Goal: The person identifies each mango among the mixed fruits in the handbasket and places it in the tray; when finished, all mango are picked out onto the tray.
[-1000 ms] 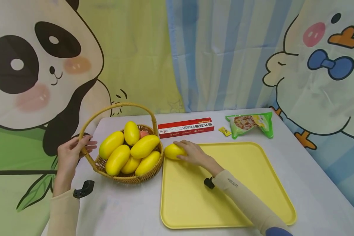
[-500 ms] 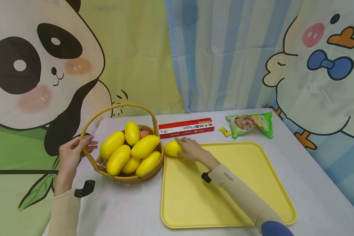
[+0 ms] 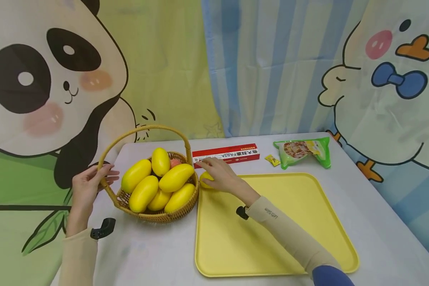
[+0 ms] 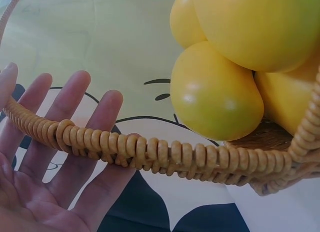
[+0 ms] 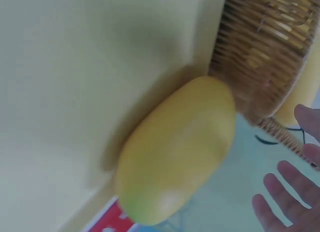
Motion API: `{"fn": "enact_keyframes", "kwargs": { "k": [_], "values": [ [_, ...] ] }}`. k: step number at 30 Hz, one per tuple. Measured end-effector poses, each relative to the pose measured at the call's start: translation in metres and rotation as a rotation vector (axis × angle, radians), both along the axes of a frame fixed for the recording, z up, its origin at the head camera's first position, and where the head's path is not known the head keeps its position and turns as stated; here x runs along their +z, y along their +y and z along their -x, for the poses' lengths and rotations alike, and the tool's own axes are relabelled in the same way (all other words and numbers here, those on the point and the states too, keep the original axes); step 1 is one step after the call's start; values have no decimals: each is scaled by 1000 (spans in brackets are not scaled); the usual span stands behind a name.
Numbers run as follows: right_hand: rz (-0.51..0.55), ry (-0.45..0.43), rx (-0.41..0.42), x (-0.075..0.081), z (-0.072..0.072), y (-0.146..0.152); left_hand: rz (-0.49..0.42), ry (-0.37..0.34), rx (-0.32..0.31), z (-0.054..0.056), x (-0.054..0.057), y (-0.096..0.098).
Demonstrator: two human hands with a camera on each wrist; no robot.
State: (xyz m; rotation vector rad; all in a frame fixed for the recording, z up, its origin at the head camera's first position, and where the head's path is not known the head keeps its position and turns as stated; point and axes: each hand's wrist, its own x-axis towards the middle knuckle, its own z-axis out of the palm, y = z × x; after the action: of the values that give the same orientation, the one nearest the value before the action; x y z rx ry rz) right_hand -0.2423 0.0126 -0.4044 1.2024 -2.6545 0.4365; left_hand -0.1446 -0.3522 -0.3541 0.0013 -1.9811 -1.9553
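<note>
We see one pasta box (image 3: pixel 241 151), one small yellow packet (image 3: pixel 272 160) and one green bag (image 3: pixel 304 152) standing in a loose row along the back of the white table (image 3: pixel 146 254), in front of a cloth backdrop (image 3: pixel 164 79) with a panda and a bird on it. The box lies just behind the right hand (image 3: pixel 222 177), which hides part of it, and the wicker basket (image 3: pixel 161 217) closes off the near left. We count six yellow fruits (image 3: pixel 176 177) in that basket (plus one pinkish thing half buried among them, too covered to name). One loose yellow fruit (image 5: pixel 175 152) sits at the far left corner of the one yellow tray (image 3: pixel 232 246), just beside the basket; whether they touch we cannot tell. Our right hand is released, fingers spread above the loose fruit; our left hand (image 3: pixel 87 184) lies with straight, spread fingers against the basket handle (image 3: pixel 157 126), thumb on the near side.
</note>
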Motion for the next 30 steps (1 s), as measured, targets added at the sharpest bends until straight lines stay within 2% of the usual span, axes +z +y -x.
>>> {"fn": "enact_keyframes", "kwargs": {
  "k": [4, 8, 11, 17, 26, 30],
  "values": [
    [-2, 61, 69, 11, -4, -16, 2, -23, 13, -1, 0, -1],
    [-48, 64, 121, 18, -6, -32, -2, -26, 10, -2, 0, -1],
    [-69, 58, 157, 20, -5, -42, -13, -10, -6, -1, 0, -1],
    [-102, 103, 230, 20, -3, -58, -15, -9, -12, 0, 0, 0],
    [-179, 121, 232, 22, -2, -71, 43, -34, 31, -1, 0, 2],
    [-197, 118, 219, 19, 0, -75, 29, -31, 13, -1, 2, 1]
  ]
}}
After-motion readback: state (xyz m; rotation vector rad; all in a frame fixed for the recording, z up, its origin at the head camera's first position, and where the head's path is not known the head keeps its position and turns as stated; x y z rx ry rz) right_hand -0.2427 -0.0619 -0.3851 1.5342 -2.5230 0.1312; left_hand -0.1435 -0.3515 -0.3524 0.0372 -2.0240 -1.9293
